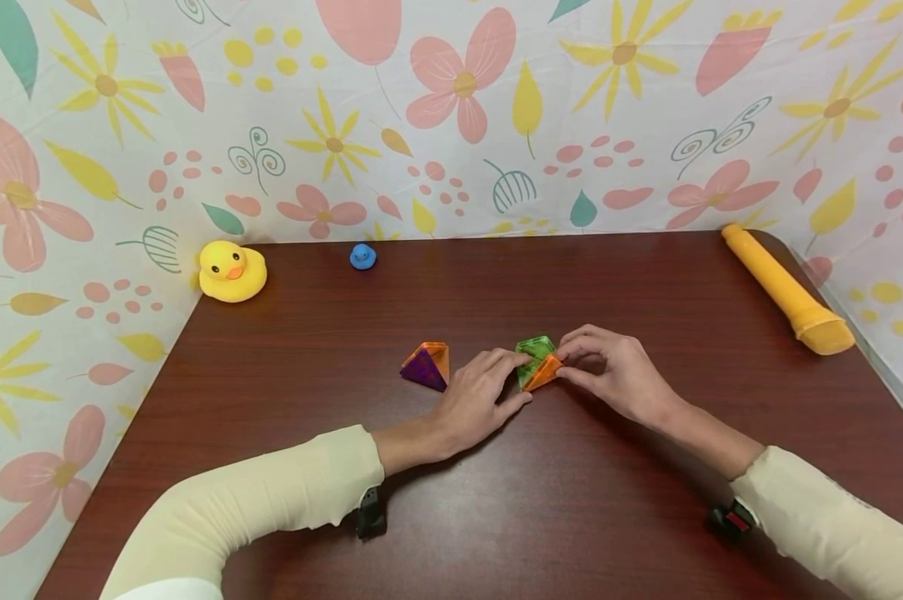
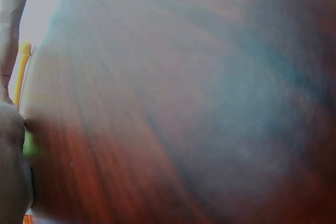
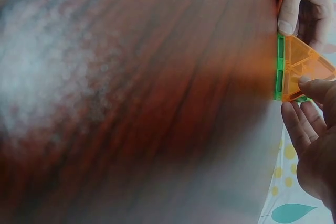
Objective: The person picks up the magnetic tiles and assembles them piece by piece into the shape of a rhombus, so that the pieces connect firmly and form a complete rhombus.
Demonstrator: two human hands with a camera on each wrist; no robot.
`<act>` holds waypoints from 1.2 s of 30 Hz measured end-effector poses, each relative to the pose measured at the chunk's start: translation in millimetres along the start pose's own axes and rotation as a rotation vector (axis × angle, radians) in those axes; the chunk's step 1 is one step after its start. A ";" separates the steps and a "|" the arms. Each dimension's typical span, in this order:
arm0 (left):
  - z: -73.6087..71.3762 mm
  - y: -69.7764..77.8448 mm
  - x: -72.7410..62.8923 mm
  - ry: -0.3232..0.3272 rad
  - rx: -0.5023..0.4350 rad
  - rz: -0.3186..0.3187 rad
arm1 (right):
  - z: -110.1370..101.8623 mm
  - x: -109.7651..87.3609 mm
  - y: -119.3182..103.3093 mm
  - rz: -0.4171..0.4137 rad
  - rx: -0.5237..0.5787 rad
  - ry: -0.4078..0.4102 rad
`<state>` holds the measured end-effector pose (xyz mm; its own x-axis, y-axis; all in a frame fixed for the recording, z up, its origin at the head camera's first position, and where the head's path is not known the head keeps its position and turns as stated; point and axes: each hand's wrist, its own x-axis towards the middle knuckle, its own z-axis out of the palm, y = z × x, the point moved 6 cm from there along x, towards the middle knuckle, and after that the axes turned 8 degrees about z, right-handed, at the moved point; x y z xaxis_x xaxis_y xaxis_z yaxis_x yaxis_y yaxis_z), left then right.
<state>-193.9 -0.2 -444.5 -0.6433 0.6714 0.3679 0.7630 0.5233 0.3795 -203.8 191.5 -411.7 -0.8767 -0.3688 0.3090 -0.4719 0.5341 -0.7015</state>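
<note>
A translucent green magnetic tile [image 1: 536,343] lies on the table between the two hands. Against it stands a tilted orange triangular magnetic tile [image 1: 545,372]. My right hand [image 1: 622,375] pinches the orange tile between thumb and fingers; its thumb overlaps the orange face [image 3: 307,64] in the right wrist view. My left hand [image 1: 476,400] holds the green tile from the left, index finger on top and thumb by its near corner. Just left of that hand sits a joined purple and orange tile piece [image 1: 426,367]. The left wrist view mostly shows blurred tabletop, with the left hand [image 2: 13,166] at its edge.
A yellow rubber duck [image 1: 231,272] and a small blue duck [image 1: 362,257] stand along the back of the dark wooden table [image 1: 466,508]. At the far right lies a long orange-yellow, flared object [image 1: 781,283]. A flower-patterned sheet [image 1: 451,158] hangs behind.
</note>
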 end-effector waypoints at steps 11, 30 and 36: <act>-0.2 -0.1 0.1 0.014 0.003 0.013 | 0.1 -0.2 -0.7 -0.022 -0.020 0.014; 0.3 -1.0 0.1 0.014 0.013 0.011 | 1.5 -0.1 1.3 0.021 -0.027 0.018; 0.4 -0.7 0.0 0.010 0.010 0.012 | 2.4 0.4 2.1 0.042 -0.030 0.005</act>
<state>-194.4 -0.3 -445.1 -0.6344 0.6724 0.3812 0.7715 0.5202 0.3663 -204.9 190.7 -414.6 -0.8963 -0.3417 0.2826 -0.4369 0.5714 -0.6947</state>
